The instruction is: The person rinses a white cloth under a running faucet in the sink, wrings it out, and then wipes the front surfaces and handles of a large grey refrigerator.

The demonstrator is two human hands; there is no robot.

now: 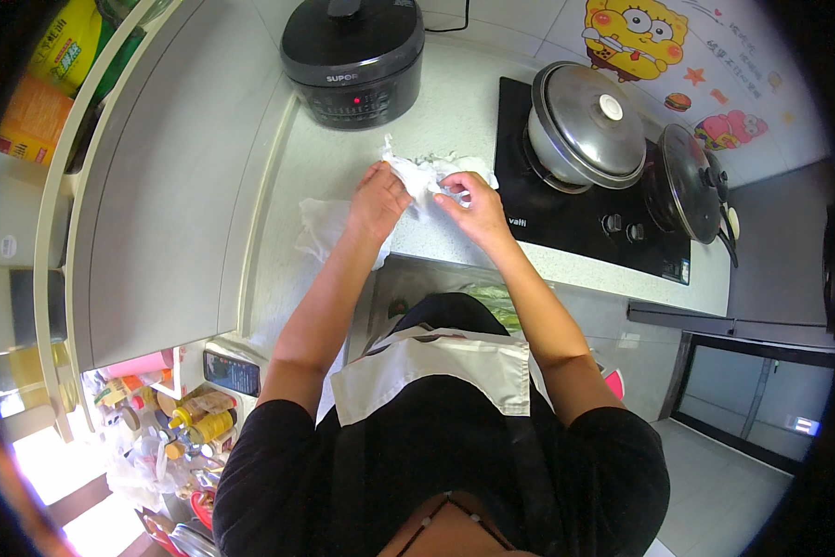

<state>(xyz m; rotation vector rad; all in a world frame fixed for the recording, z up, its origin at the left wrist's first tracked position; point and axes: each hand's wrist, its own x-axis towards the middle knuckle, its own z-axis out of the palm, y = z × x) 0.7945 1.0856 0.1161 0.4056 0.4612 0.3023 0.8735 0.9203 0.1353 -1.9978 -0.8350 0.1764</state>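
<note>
My left hand (pixel 380 199) grips one end of a crumpled white plastic bag or sheet (pixel 417 179) over the speckled countertop (pixel 452 240). At the other side of it is my right hand (pixel 474 207), thumb and index finger curled against the material; whether they pinch it cannot be made out. More crumpled white material lies behind my hands, reaching the hob's left edge. A second thin, whitish translucent bag (pixel 323 223) lies on the counter to the left, partly hidden by my left forearm.
A black electric pressure cooker (pixel 362 69) stands at the back left. The black gas hob (pixel 564 230) at right bears a lidded metal pot (pixel 588 125) and a lidded pan (pixel 686 182). Grey cabinet doors (pixel 181 188) flank the left side; bottles (pixel 205 418) and a phone (pixel 231 372) are lower left.
</note>
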